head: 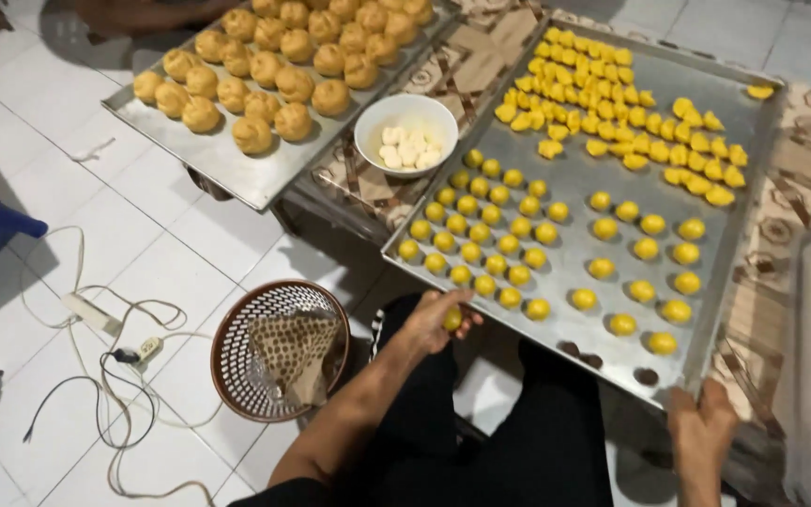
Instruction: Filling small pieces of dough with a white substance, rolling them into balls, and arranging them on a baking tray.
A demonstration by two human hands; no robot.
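The lower frame edge is cutting off both forearms, and the right hand (701, 427) is showing only its back, so whether its fingers are curling under the rim cannot be told. A hanging cloth at the far right is blurring out and hiding the mat beneath it.

Going from the left, a white power strip (91, 314) with tangled cables is lying on the tiled floor, well apart from the left fingers. Nearer them, a brown plastic basket (237, 361) is holding a patterned cloth. The left hand (438, 324) is closing its fingers around a yellow dough ball (452, 320), gripping it just below the near edge of the large steel tray (725, 253). Just beyond those fingertips, rows of round yellow dough balls are sitting on the tray; farther off, crescent-shaped yellow pieces are filling its far corner. A white bowl (368, 127) of pale cubes is standing beyond the balls, and a second tray of golden baked buns (265, 84) is lying behind it. A few dark spots are sitting on the tray between the two hands.

The left arm is reaching forward across dark trousers, wrist bending inward. The right hand is resting against the tray's near right corner, knuckles up.
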